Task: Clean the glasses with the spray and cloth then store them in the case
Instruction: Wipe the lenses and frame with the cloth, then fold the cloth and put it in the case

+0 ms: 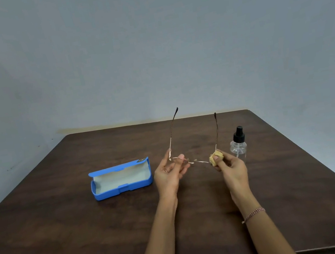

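Thin metal-framed glasses (196, 161) are held above the table with both temple arms unfolded and pointing away from me. My left hand (170, 175) pinches the left lens side of the frame. My right hand (229, 166) pinches a small yellow cloth (215, 157) around the right lens. The blue glasses case (121, 179) lies open on the table to the left of my hands, its pale lining showing and nothing inside. The clear spray bottle (238, 144) with a black nozzle stands upright just behind my right hand.
A dark brown wooden table (92, 239) fills the lower view, its far edge against a plain grey-blue wall. My right wrist wears a thin bracelet (253, 214). The table's right edge runs diagonally at the right, with a dark shape beyond it.
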Available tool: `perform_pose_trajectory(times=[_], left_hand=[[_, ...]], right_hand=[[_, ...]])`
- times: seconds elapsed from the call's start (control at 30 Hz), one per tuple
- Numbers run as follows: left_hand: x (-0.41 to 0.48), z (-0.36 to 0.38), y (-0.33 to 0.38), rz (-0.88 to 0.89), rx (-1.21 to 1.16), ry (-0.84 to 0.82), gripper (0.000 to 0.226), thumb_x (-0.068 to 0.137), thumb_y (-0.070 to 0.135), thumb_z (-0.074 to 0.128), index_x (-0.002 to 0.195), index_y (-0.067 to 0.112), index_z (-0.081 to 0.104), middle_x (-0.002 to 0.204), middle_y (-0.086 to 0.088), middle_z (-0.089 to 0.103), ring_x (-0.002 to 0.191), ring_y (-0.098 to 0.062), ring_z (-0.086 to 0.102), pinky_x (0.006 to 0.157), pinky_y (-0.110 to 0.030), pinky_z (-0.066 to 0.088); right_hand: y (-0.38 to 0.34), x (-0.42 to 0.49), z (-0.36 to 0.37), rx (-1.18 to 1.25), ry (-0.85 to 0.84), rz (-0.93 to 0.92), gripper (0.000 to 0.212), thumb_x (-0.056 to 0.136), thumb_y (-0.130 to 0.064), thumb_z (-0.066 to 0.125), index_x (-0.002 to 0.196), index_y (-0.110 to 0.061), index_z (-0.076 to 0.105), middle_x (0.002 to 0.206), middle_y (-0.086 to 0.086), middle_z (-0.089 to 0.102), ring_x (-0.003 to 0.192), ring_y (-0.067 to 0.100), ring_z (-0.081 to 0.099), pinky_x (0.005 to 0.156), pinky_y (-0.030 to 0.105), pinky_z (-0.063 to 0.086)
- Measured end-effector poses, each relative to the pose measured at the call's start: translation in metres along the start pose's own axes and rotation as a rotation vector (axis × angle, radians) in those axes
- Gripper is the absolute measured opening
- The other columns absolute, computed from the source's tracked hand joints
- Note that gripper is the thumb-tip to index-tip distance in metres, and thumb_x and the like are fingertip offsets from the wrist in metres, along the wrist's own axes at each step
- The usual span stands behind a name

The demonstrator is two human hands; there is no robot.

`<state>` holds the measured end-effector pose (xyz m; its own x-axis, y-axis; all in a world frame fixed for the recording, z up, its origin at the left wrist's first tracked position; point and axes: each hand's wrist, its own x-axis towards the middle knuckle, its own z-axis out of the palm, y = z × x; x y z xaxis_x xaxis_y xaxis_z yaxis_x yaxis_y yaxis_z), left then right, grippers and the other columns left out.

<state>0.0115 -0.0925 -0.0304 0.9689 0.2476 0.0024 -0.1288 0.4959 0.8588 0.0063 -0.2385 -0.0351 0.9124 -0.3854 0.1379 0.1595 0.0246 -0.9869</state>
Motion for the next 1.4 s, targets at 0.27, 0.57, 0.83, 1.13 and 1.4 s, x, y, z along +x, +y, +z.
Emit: perform_pose_trajectory(times=[0.27, 0.57, 0.83, 1.13, 1.4], left_hand=[[-0.011, -0.010, -0.003, 0.229, 1.028, 0.143, 0.045, 0.079, 0.060, 0.062, 0.064, 0.017, 0.060, 0.059, -0.002, 0.060, 0.066, -0.026, 0.064, 0.061, -0.035, 0.051], [-0.018, -0.007, 0.007, 0.208, 1.409, 0.192, 0.061, 0.080, 0.071, 0.049, 0.053, 0.016, 0.041, 0.061, -0.001, 0.050, 0.059, -0.013, 0.049, 0.047, -0.027, 0.028], [-0.018, -0.001, 0.007, 0.150, 1.426, 0.243, 0.058, 0.078, 0.072, 0.051, 0.064, 0.015, 0.054, 0.074, -0.004, 0.062, 0.070, -0.016, 0.058, 0.054, -0.028, 0.038], [-0.029, -0.011, 0.021, 0.314, 1.178, 0.177, 0.047, 0.086, 0.056, 0.056, 0.091, 0.013, 0.073, 0.076, 0.004, 0.067, 0.073, -0.008, 0.060, 0.061, -0.021, 0.043], [-0.045, -0.038, 0.022, 0.009, 0.870, 0.040, 0.014, 0.087, 0.023, 0.067, 0.090, 0.012, 0.074, 0.073, 0.001, 0.070, 0.065, -0.009, 0.069, 0.059, -0.024, 0.058]], right_hand=[[0.007, -0.003, -0.008, -0.269, 0.021, 0.027, 0.030, 0.092, -0.021, 0.056, 0.119, -0.013, 0.063, 0.100, 0.001, 0.070, 0.096, 0.019, 0.064, 0.090, 0.029, 0.048], [0.008, -0.001, -0.006, -0.301, 0.056, 0.021, 0.029, 0.092, -0.022, 0.056, 0.117, -0.011, 0.063, 0.098, 0.006, 0.070, 0.095, 0.021, 0.065, 0.092, 0.040, 0.051], [0.001, -0.005, -0.007, -0.393, 0.070, -0.092, 0.026, 0.091, -0.016, 0.058, 0.117, -0.012, 0.063, 0.099, 0.005, 0.069, 0.086, 0.012, 0.061, 0.081, 0.022, 0.047], [-0.020, -0.039, 0.004, -0.280, -0.152, -0.307, 0.039, 0.083, -0.013, 0.070, 0.114, -0.028, 0.053, 0.093, -0.015, 0.062, 0.081, -0.010, 0.060, 0.069, 0.003, 0.046], [-0.006, -0.066, 0.021, -0.345, -0.310, -0.177, 0.028, 0.074, -0.002, 0.076, 0.089, -0.015, 0.056, 0.081, 0.000, 0.062, 0.074, 0.014, 0.064, 0.070, 0.023, 0.055]])
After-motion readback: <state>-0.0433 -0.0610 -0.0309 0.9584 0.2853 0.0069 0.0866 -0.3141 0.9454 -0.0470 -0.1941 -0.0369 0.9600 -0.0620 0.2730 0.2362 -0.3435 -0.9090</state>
